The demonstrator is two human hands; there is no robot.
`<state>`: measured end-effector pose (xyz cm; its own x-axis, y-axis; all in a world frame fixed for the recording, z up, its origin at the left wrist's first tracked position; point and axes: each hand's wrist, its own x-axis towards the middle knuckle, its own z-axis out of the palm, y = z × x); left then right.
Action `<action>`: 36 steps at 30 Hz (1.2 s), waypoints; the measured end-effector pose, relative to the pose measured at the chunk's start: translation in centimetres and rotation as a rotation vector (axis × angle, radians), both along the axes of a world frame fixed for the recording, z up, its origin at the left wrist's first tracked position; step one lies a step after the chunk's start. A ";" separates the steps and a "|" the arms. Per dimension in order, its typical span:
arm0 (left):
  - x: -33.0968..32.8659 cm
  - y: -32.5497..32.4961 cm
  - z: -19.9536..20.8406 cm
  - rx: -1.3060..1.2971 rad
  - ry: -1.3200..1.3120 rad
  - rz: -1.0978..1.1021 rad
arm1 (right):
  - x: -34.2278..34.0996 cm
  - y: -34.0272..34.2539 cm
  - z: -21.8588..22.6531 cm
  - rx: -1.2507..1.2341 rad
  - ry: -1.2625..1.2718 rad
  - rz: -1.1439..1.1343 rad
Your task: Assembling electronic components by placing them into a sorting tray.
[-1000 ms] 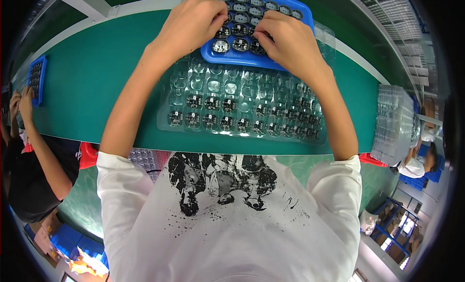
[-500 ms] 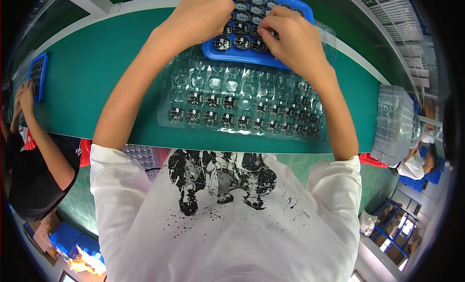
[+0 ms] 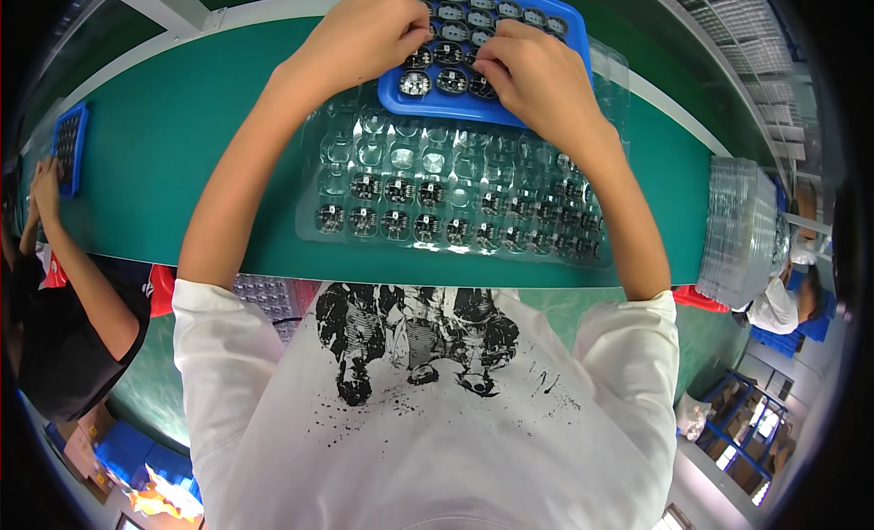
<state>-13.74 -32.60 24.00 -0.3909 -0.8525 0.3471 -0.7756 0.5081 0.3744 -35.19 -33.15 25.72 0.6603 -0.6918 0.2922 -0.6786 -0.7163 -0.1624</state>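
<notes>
Clear tray (image 3: 306,224), body side of left hand (image 3: 382,22) and right hand (image 3: 533,66), on green tabletop (image 3: 187,152); part-filled with circuit boards (image 3: 399,190). Hands apart from each other, both curled over blue tray (image 3: 452,112); cannot tell whether either grips anything. Dark rounded discs (image 3: 451,80) lie there in rows, between and beyond the hands.

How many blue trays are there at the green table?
2: the front tray, with the left hand and right hand over it, and the far-left tray, near a co-worker's hands. Others may be hidden.
</notes>
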 end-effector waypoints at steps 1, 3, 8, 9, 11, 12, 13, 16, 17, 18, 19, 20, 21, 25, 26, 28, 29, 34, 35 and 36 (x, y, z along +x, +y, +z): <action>0.1 -0.1 -0.1 -0.001 -0.001 -0.004 | 0.0 0.0 0.2 0.005 -0.002 0.018; 0.3 -0.1 -0.2 0.000 0.007 -0.028 | 0.1 -0.2 0.2 0.008 -0.006 0.034; 0.2 0.4 0.0 -0.024 0.025 -0.035 | 1.5 -1.4 -0.7 -0.149 -0.188 0.158; 0.1 0.5 0.0 -0.019 0.051 -0.020 | 1.8 -1.7 -1.0 -0.135 -0.176 0.173; 0.3 0.3 -0.4 -0.074 0.035 -0.040 | 2.1 -2.3 -1.6 -0.140 -0.143 0.196; 0.4 0.2 -0.5 -0.128 0.023 -0.061 | 2.1 -2.5 -1.8 -0.144 -0.106 0.220; 0.2 0.4 -0.5 -0.120 0.023 -0.057 | 2.1 -2.5 -1.9 -0.135 -0.107 0.224; -0.1 0.3 -0.1 -0.174 -0.040 -0.075 | 2.1 -2.3 -1.2 -0.148 -0.126 0.215; -0.1 -0.1 -0.1 -0.190 -0.084 -0.092 | 2.4 -2.4 -0.3 -0.075 -0.090 0.231; -0.1 -0.4 0.2 -0.206 -0.128 -0.110 | 2.6 -2.4 0.4 -0.002 -0.053 0.247; -1.0 0.1 2.6 -0.139 -0.081 -0.072 | 2.6 -2.2 0.6 0.006 -0.108 0.242; -1.0 0.0 2.9 -0.126 -0.076 -0.075 | 2.6 -2.2 0.7 0.020 -0.106 0.239; -1.1 -0.1 3.0 -0.157 -0.148 -0.074 | 2.7 -2.3 0.7 0.030 -0.116 0.238; -1.2 -0.5 3.1 -0.165 -0.238 -0.107 | 2.4 -2.1 0.6 0.069 -0.132 0.214; -1.2 -0.6 3.2 -0.141 -0.235 -0.116 | 2.4 -2.1 0.6 0.062 -0.135 0.204; -0.9 -0.5 2.9 -0.130 -0.180 -0.132 | 2.4 -2.0 0.9 0.087 -0.146 0.214; -0.8 -0.4 2.7 -0.117 -0.123 -0.147 | 2.4 -1.9 1.0 0.114 -0.154 0.224; 0.9 -0.7 -0.5 -0.042 0.052 -0.102 | 2.6 -1.8 0.8 0.127 -0.138 0.206; 0.8 -0.6 -0.5 -0.026 0.060 -0.087 | 2.6 -1.7 0.9 0.121 -0.134 0.210; 0.7 -0.6 -0.5 -0.010 0.068 -0.072 | 2.6 -1.6 1.0 0.115 -0.129 0.214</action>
